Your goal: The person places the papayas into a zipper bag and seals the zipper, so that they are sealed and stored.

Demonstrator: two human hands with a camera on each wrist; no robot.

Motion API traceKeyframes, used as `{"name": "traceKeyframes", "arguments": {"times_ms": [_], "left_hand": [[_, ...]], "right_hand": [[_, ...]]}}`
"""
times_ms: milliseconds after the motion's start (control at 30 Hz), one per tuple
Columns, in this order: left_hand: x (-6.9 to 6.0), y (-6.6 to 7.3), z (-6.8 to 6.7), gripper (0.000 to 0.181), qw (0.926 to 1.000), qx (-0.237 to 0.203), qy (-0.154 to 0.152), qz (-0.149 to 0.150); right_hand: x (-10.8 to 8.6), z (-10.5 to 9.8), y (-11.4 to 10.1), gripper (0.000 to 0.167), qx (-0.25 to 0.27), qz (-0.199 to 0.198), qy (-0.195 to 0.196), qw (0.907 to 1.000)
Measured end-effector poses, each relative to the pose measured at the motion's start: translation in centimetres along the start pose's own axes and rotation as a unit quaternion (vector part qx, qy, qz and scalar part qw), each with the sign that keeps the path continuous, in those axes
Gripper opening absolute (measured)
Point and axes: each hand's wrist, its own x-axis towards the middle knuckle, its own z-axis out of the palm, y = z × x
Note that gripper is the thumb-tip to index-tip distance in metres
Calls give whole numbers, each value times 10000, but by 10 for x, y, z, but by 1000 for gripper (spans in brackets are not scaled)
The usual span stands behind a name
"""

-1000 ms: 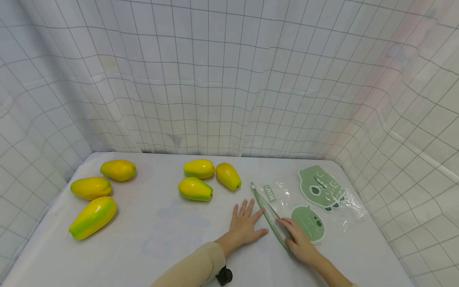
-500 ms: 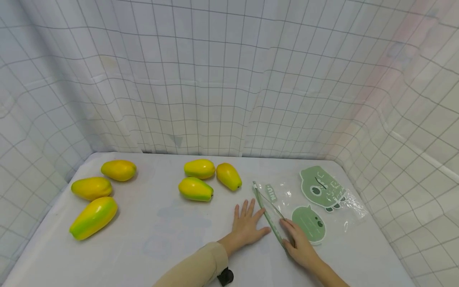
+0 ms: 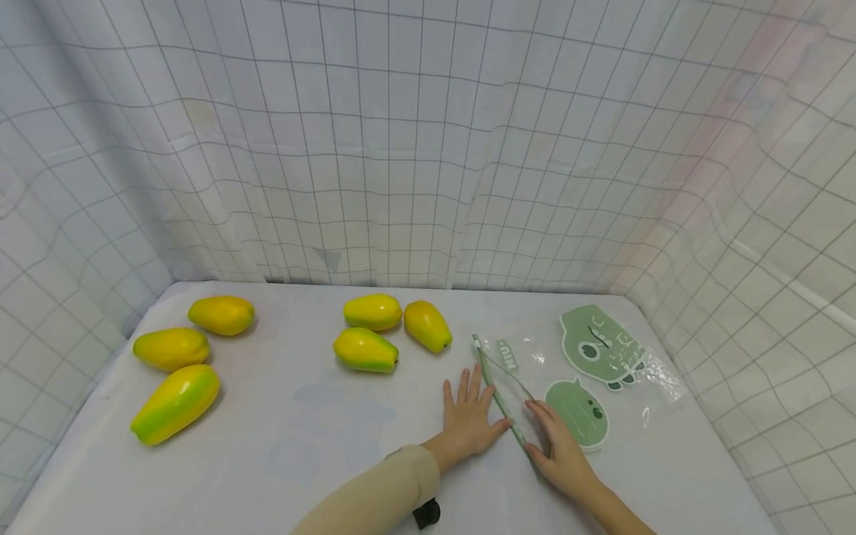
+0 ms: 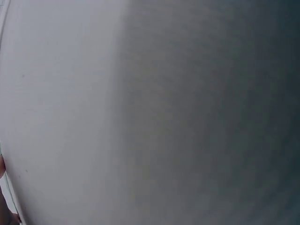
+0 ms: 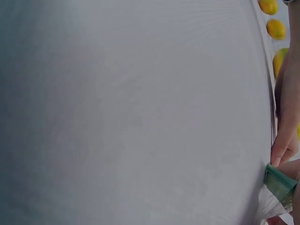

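Observation:
A clear plastic zip bag (image 3: pixel 576 414) with green cartoon prints lies flat at the right of the table in the head view. Its mouth gapes on the left side, along a green edge strip. My left hand (image 3: pixel 468 423) rests on the table with fingers spread, its thumb and a fingertip on that strip. Holding the mouth's near end is my right hand (image 3: pixel 565 461), its fingers on the upper lip and its thumb at the lower strip. The right wrist view catches the bag's green rim (image 5: pixel 281 180) beside my left hand (image 5: pixel 286 131); the left wrist view shows mostly tabletop.
Three yellow-green papayas (image 3: pixel 364 350) lie grouped at mid-table. Three more papayas (image 3: pixel 175 405) lie at the left. A gridded white curtain (image 3: pixel 414 148) encloses the back and sides. A black device (image 3: pixel 426 513) shows under my left sleeve.
My left hand has slid slightly right and up, its thumb now on the strip. The right fingers have shifted a little and the bag's mouth gapes wider.

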Motion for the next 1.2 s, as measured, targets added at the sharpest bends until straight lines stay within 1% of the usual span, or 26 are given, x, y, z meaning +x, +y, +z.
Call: {"name": "traceKeyframes", "arguments": {"times_ms": [67, 133, 300, 433, 567, 700, 767, 833, 933, 1000, 1067, 1133, 1200], "left_hand": [[0, 1, -1, 69, 9999, 99, -18, -19], [0, 1, -2, 69, 9999, 104, -49, -11], [0, 2, -5, 68, 9998, -147, -153, 30], [-1, 1, -6, 68, 9997, -144, -204, 17], [-1, 1, -5, 68, 9998, -92, -203, 9], [-1, 0, -4, 68, 9998, -117, -160, 25], [-1, 0, -4, 69, 9998, -135, -134, 32], [-1, 0, -4, 69, 9998, -145, -128, 43], [-1, 0, -3, 69, 9998, -144, -107, 53], [-1, 0, -3, 69, 9998, -161, -111, 58], [-2, 0, -4, 69, 9998, -183, -107, 63], [-2, 0, -4, 69, 9997, -198, -113, 63], [-2, 0, -4, 68, 9997, -200, -114, 61]], "right_hand": [[0, 0, -1, 73, -52, 49, 22, 10000], [0, -1, -3, 74, -146, 116, 31, 9998], [1, -3, -8, 78, -383, 293, -10, 9988], [-1, -2, -11, 77, -456, 181, 149, 9987], [-5, 1, -13, 69, -451, 169, 244, 9985], [-9, 1, -16, 54, -594, 424, 15, 9973], [-10, 1, -17, 50, -720, 482, -63, 9962], [-11, 2, -18, 48, -793, 450, -65, 9958], [-13, 3, -18, 47, -868, 280, 60, 9958], [-14, 4, -18, 45, -865, 143, 160, 9960], [-15, 5, -19, 45, -824, 104, 224, 9963], [-17, 6, -18, 46, -709, 203, 191, 9971], [-18, 6, -18, 49, -522, 393, 104, 9978]]}}
